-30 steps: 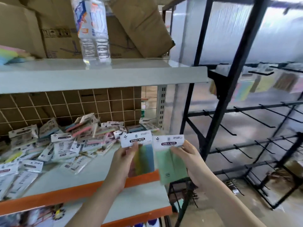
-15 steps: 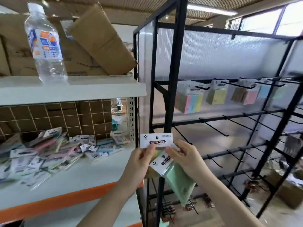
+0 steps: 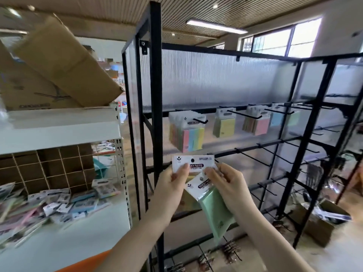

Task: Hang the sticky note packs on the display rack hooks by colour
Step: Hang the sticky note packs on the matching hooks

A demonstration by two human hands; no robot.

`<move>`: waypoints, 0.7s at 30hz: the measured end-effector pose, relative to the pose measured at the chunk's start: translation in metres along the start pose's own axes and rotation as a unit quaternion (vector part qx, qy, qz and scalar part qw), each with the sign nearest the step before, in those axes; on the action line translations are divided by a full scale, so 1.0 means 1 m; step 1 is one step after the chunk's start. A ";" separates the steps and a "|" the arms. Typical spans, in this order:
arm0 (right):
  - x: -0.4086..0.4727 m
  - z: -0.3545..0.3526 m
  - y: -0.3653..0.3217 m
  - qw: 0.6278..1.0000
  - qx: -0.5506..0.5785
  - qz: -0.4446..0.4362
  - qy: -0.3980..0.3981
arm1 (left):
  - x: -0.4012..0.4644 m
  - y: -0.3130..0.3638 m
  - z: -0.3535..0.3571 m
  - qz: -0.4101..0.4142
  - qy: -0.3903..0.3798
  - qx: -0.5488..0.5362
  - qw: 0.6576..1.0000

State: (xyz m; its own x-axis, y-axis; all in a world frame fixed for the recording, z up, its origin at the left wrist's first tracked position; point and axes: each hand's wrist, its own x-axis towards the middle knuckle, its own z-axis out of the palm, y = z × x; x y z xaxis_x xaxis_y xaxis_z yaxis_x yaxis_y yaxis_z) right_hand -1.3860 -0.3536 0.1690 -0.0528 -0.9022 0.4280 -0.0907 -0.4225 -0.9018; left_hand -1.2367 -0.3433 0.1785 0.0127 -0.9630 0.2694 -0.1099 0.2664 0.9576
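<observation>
**Two sticky note packs held up in front of the black hook rack**

The left hand (image 3: 172, 185) pinches the white header card of one sticky note pack (image 3: 193, 163), thumb on the front of the card and the other fingers curled behind it, so the card stands upright with its "STICKY NOTE" label facing the camera. The pad below that card is mostly hidden behind the hand and the other pack, so its colour cannot be told. The right hand (image 3: 227, 183) holds the green sticky note pack (image 3: 213, 209) by its header, fingers (image 3: 211, 173) curled round the top edge; this pack tilts, its green pad hanging down and to the right, and its header overlaps the lower edge of the first pack's card.

Both packs are held just in front of the display rack (image 3: 156, 95), a black metal frame with a ribbed translucent back panel and rows of hooks. On the top row hang a multicolour striped pack (image 3: 189, 137), a yellow pack (image 3: 225, 127), a pink pack (image 3: 259, 125) and a blue pack (image 3: 277, 118). The hooks in the rows below them are bare.

To the left stands a white shelf unit (image 3: 59, 124). Its lower shelf carries a loose pile of sticky note packs (image 3: 55, 203), and a tilted cardboard box (image 3: 66, 61) sits on the upper shelf. An open cardboard box (image 3: 322, 224) lies on the floor at the right.
</observation>
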 end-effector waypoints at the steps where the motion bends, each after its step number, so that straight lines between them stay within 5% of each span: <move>1: 0.006 -0.004 0.000 1.000 -0.004 -0.002 0.002 | 0.007 0.001 0.006 0.011 0.007 -0.015 1.000; 16: 0.120 -0.041 0.010 0.995 0.003 -0.104 0.003 | 0.115 0.026 0.062 0.139 0.137 -0.072 0.978; 21: 0.141 -0.044 0.023 0.995 0.009 -0.093 -0.026 | 0.130 0.021 0.067 0.120 0.142 -0.056 0.981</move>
State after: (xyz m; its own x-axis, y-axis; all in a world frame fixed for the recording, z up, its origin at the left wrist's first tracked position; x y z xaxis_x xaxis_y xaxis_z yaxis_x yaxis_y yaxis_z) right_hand -1.4398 -0.4867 0.2111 0.0151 -0.8109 0.5851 -0.0763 -0.5844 -0.8079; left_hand -1.3040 -0.4660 0.2267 0.2783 -0.8255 0.4911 -0.0348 0.5022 0.8640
